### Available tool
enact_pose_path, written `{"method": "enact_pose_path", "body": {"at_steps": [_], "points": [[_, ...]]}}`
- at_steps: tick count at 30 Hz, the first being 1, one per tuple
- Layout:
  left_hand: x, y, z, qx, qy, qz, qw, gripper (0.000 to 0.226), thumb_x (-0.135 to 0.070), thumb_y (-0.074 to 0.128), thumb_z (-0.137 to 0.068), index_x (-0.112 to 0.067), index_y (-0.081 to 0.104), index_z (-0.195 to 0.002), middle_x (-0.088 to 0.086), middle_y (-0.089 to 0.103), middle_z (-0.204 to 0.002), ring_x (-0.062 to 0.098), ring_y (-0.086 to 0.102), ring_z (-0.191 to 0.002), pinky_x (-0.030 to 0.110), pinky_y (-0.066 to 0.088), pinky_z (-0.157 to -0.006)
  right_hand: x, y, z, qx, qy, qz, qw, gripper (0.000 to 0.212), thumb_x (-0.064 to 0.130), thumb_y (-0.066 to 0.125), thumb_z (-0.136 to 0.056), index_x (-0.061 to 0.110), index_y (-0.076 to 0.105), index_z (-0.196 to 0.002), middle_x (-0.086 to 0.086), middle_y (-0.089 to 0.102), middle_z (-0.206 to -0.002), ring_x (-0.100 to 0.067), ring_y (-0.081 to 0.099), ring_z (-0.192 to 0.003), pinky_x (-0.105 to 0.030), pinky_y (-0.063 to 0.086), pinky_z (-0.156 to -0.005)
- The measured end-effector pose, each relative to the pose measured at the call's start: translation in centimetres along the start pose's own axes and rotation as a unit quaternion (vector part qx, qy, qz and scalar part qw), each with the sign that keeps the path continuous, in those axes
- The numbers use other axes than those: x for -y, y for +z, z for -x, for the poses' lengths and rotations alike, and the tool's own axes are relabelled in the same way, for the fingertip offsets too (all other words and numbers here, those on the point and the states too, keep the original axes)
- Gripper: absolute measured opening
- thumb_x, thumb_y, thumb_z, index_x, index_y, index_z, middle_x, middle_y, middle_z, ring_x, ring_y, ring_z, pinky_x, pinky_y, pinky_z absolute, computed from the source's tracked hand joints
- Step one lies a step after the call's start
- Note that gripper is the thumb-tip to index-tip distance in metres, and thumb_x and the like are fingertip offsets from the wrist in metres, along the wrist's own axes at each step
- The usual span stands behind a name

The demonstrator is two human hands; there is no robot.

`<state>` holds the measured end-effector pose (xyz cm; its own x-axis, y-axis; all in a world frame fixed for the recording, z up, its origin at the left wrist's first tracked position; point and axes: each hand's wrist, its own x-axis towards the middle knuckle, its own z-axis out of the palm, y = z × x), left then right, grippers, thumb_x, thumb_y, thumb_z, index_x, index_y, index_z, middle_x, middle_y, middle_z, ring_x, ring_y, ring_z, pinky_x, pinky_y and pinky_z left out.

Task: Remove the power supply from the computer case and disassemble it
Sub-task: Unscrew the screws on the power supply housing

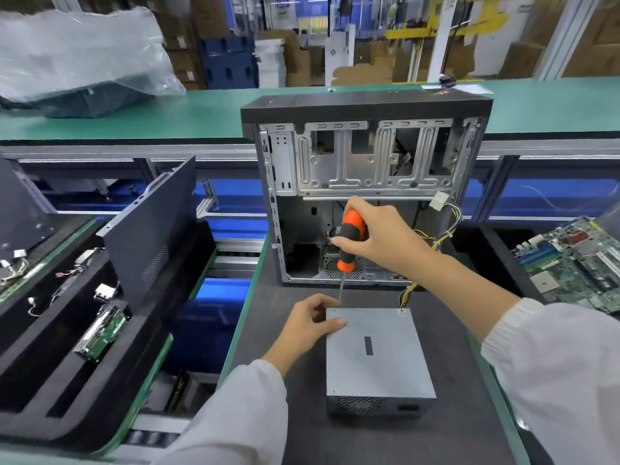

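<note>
The grey metal power supply (377,360) lies flat on the dark mat in front of me, out of the open computer case (365,182) that stands upright behind it. Its yellow and black cable bundle (432,250) still runs from its far edge up into the case. My left hand (310,325) grips the unit's far left corner, thumb on top. My right hand (375,234) holds an orange and black screwdriver (349,245) upright, its thin shaft pointing down at the far left corner of the lid.
A dark case side panel (151,226) leans at the left beside foam trays (67,347) holding a hard drive and small parts. A green motherboard (577,260) lies at the right. A plastic-wrapped object (80,62) sits on the green bench behind.
</note>
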<state>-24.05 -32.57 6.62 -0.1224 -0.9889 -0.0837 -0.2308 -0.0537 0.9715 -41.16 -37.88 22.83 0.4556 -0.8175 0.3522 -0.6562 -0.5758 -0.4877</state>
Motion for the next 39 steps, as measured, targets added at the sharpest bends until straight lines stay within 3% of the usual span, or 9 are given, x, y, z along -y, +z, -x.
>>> {"method": "enact_pose_path", "body": {"at_steps": [3, 7, 13, 22, 26, 30, 34, 39], "points": [[0.1, -0.1, 0.0, -0.002, -0.003, -0.006, 1.000, 0.030, -0.022, 0.080, -0.080, -0.022, 0.066, -0.107, -0.002, 0.070, -0.107, 0.019, 0.067, -0.103, 0.032, 0.054, -0.091, 0.1, 0.0, 0.0, 0.014, 0.002, 0.005, 1.000, 0.038, 0.044, 0.067, -0.083, 0.017, 0.046, -0.099, 0.004, 0.057, -0.073, -0.011, 0.054, -0.064, -0.028, 0.049, -0.059], [0.1, 0.1, 0.2, -0.013, 0.005, 0.011, 1.000, 0.030, -0.019, 0.081, -0.080, -0.021, 0.065, -0.105, -0.005, 0.069, -0.104, 0.018, 0.067, -0.100, 0.024, 0.054, -0.085, -0.2, 0.0, 0.4, -0.016, 0.007, -0.018, 1.000, 0.034, 0.042, 0.067, -0.085, 0.019, 0.045, -0.098, 0.007, 0.054, -0.070, -0.007, 0.051, -0.060, -0.015, 0.035, -0.053], [0.0, 0.2, 0.3, -0.015, -0.002, 0.007, 1.000, 0.027, -0.020, 0.079, -0.081, -0.022, 0.065, -0.104, -0.001, 0.070, -0.107, 0.020, 0.067, -0.101, 0.035, 0.055, -0.093, 0.1, -0.2, 0.7, -0.012, 0.010, -0.031, 0.999, 0.032, 0.039, 0.067, -0.086, 0.020, 0.045, -0.098, 0.009, 0.052, -0.070, -0.005, 0.050, -0.058, -0.013, 0.033, -0.054], [-0.4, 0.3, 0.5, -0.018, -0.011, 0.004, 1.000, 0.023, -0.022, 0.079, -0.081, -0.021, 0.067, -0.101, 0.000, 0.069, -0.106, 0.020, 0.067, -0.098, 0.033, 0.057, -0.088, 0.1, 0.1, 0.8, -0.007, 0.012, -0.041, 0.999, 0.033, 0.038, 0.068, -0.086, 0.020, 0.044, -0.100, 0.008, 0.053, -0.071, -0.005, 0.051, -0.059, -0.014, 0.035, -0.055], [-0.3, 0.4, 0.6, -0.019, -0.010, 0.005, 1.000, 0.022, -0.022, 0.079, -0.081, -0.022, 0.067, -0.100, -0.001, 0.070, -0.107, 0.018, 0.067, -0.099, 0.030, 0.057, -0.087, 0.4, -0.1, 0.4, 0.007, -0.004, 0.027, 1.000, 0.040, 0.053, 0.061, -0.085, 0.021, 0.041, -0.094, 0.005, 0.054, -0.068, -0.010, 0.052, -0.058, -0.023, 0.041, -0.052], [-0.2, 0.3, 0.6, -0.011, -0.003, 0.000, 1.000, 0.021, -0.021, 0.079, -0.081, -0.026, 0.066, -0.097, -0.005, 0.069, -0.107, 0.016, 0.067, -0.098, 0.023, 0.056, -0.084, 1.7, -0.6, -0.6, -0.004, -0.025, 0.162, 0.987, 0.060, 0.080, 0.027, -0.079, 0.022, 0.042, -0.085, 0.002, 0.054, -0.061, -0.014, 0.052, -0.056, -0.029, 0.042, -0.050], [-1.8, -0.5, 0.2, 0.026, 0.019, 0.004, 0.999, 0.028, -0.011, 0.075, -0.085, -0.016, 0.066, -0.111, 0.003, 0.070, -0.114, 0.019, 0.066, -0.107, 0.031, 0.052, -0.097, 2.4, -0.8, -1.9, 0.068, -0.045, 0.167, 0.983, 0.039, 0.058, 0.041, -0.093, 0.020, 0.043, -0.084, 0.003, 0.052, -0.066, -0.017, 0.050, -0.061, -0.030, 0.035, -0.052], [-6.3, -2.2, -0.4, 0.033, 0.096, 0.058, 0.993, 0.035, -0.005, 0.065, -0.092, -0.003, 0.060, -0.126, 0.009, 0.070, -0.118, 0.013, 0.066, -0.109, 0.020, 0.052, -0.086, 2.7, -3.2, -3.5, 0.238, -0.046, 0.116, 0.963, 0.006, 0.032, 0.045, -0.099, 0.028, 0.049, -0.099, 0.008, 0.059, -0.076, -0.015, 0.058, -0.066, -0.035, 0.048, -0.066]]}}
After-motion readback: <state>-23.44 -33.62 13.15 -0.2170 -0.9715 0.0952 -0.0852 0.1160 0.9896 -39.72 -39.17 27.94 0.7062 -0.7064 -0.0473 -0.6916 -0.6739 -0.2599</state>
